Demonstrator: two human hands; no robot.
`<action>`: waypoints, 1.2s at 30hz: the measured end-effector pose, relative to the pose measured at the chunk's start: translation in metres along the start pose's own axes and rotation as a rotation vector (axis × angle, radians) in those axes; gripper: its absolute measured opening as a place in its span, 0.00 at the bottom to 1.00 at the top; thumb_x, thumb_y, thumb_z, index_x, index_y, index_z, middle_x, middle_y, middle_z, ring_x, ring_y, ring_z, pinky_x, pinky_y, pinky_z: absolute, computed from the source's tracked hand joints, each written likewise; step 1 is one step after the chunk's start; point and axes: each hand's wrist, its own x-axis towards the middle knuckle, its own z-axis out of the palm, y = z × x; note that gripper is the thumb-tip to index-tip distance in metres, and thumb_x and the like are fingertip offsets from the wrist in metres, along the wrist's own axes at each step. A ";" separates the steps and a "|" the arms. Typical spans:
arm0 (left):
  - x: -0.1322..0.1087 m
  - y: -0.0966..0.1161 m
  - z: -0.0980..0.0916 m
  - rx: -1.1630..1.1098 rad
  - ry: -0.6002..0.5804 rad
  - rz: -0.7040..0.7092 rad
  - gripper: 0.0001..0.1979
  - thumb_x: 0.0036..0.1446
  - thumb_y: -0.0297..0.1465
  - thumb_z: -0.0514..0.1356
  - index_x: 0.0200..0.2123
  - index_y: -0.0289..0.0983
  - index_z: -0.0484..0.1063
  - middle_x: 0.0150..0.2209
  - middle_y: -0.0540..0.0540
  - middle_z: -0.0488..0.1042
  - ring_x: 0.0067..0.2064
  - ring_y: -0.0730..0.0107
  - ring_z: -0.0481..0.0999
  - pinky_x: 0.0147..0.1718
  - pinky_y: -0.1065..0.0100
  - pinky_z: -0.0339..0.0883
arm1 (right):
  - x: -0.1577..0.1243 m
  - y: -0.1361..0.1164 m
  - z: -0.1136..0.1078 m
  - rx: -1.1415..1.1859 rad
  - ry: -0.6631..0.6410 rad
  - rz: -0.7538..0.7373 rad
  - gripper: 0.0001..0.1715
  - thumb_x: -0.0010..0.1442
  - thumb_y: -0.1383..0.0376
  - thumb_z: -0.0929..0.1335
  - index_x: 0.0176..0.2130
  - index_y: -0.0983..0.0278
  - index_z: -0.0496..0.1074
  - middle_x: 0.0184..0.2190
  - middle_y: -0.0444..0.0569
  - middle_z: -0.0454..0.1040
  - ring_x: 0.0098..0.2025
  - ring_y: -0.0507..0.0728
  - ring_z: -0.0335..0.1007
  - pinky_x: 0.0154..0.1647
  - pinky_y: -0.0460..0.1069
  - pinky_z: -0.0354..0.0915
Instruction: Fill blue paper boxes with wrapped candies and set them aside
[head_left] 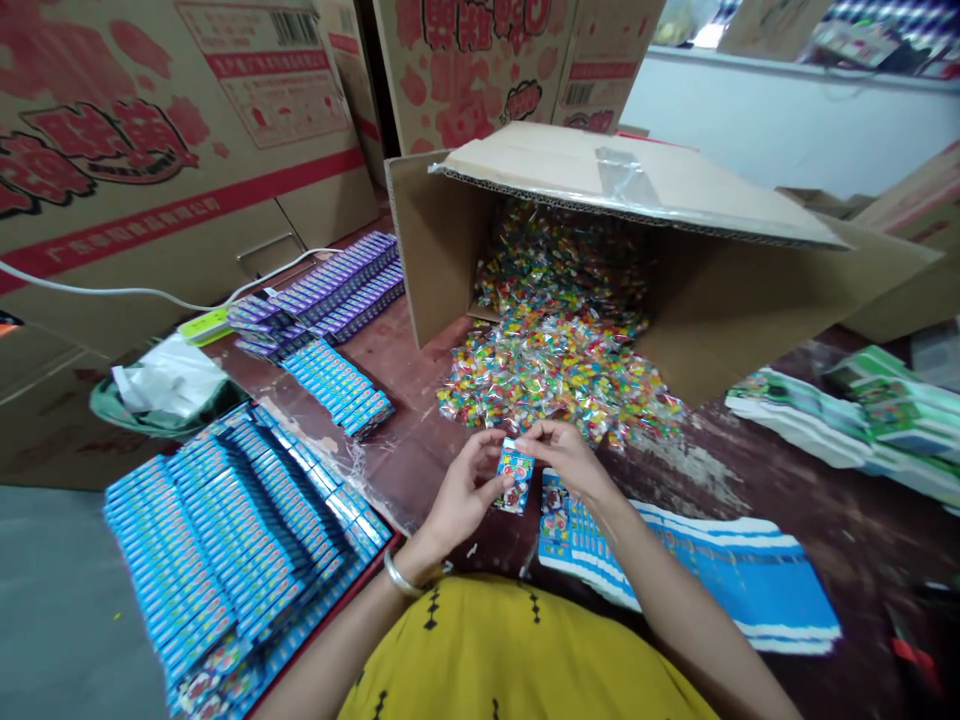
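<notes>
A small blue printed candy box [514,482] is held upright in front of my body. My left hand [466,492] grips its left side, thumb across the printed front. The fingers of my right hand [564,458] pinch at its top edge, where a pale flap shows. Just beyond my hands, many clear packets of coloured candy [555,370] spill out of a cardboard carton [720,320] lying on its side. Under my right forearm a fanned row of flat blue box blanks [735,570] lies on the table.
Filled rows of blue boxes [202,540] stand at left, with a shorter blue row [337,385] and purple boxes [322,295] behind. Green-white flat blanks [862,420] lie at right. Large printed cartons [165,130] stand behind. A white cable [150,292] crosses to a power strip [206,326].
</notes>
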 end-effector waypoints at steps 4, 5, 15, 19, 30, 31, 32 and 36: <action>0.000 0.000 -0.003 -0.024 -0.022 -0.018 0.23 0.55 0.30 0.63 0.54 0.39 0.65 0.45 0.42 0.74 0.46 0.62 0.73 0.42 0.66 0.67 | -0.004 -0.003 0.001 -0.153 0.001 -0.114 0.15 0.54 0.55 0.72 0.27 0.64 0.71 0.25 0.43 0.72 0.28 0.52 0.67 0.31 0.47 0.64; 0.001 -0.002 -0.005 -0.039 -0.016 -0.026 0.22 0.55 0.31 0.63 0.53 0.38 0.66 0.45 0.43 0.74 0.45 0.63 0.73 0.42 0.66 0.67 | -0.007 -0.003 0.002 -0.209 0.000 -0.150 0.15 0.56 0.55 0.70 0.28 0.64 0.72 0.27 0.44 0.73 0.30 0.52 0.69 0.32 0.47 0.64; 0.008 -0.011 -0.008 -0.195 0.164 -0.044 0.23 0.50 0.32 0.68 0.49 0.38 0.66 0.41 0.46 0.75 0.42 0.67 0.75 0.43 0.66 0.68 | -0.031 0.006 0.017 -0.801 -0.053 -0.415 0.46 0.47 0.60 0.75 0.61 0.58 0.57 0.61 0.54 0.61 0.64 0.63 0.56 0.64 0.59 0.55; 0.004 -0.014 -0.023 0.045 0.173 -0.080 0.16 0.53 0.35 0.65 0.43 0.35 0.68 0.35 0.47 0.74 0.36 0.69 0.74 0.37 0.67 0.69 | -0.026 0.014 0.025 -0.812 -0.076 -0.445 0.49 0.49 0.60 0.75 0.64 0.58 0.52 0.64 0.54 0.57 0.65 0.62 0.53 0.65 0.59 0.55; -0.003 0.002 -0.140 1.618 0.636 0.063 0.10 0.60 0.35 0.56 0.40 0.38 0.75 0.37 0.40 0.70 0.42 0.52 0.66 0.41 0.58 0.63 | -0.023 0.039 0.014 -0.725 -0.021 -0.323 0.39 0.60 0.61 0.68 0.65 0.51 0.51 0.60 0.50 0.61 0.58 0.60 0.64 0.50 0.55 0.71; 0.000 0.004 -0.144 1.650 0.641 0.055 0.11 0.60 0.35 0.56 0.41 0.37 0.75 0.37 0.40 0.70 0.41 0.52 0.66 0.41 0.58 0.62 | -0.024 0.040 0.011 -0.718 -0.012 -0.319 0.38 0.59 0.61 0.68 0.65 0.52 0.52 0.60 0.50 0.62 0.57 0.60 0.65 0.49 0.54 0.72; 0.002 0.005 -0.146 1.667 0.655 0.053 0.12 0.60 0.34 0.57 0.44 0.37 0.74 0.38 0.39 0.70 0.41 0.52 0.66 0.41 0.58 0.62 | -0.026 0.041 0.007 -0.714 0.003 -0.314 0.37 0.59 0.61 0.68 0.64 0.52 0.54 0.59 0.50 0.62 0.56 0.59 0.66 0.48 0.54 0.72; 0.007 0.007 -0.135 1.548 0.689 0.143 0.21 0.58 0.35 0.59 0.53 0.35 0.66 0.39 0.41 0.70 0.42 0.53 0.67 0.42 0.58 0.62 | -0.031 0.040 -0.022 -0.720 0.152 -0.298 0.28 0.62 0.60 0.66 0.60 0.55 0.61 0.55 0.51 0.67 0.51 0.59 0.69 0.45 0.53 0.72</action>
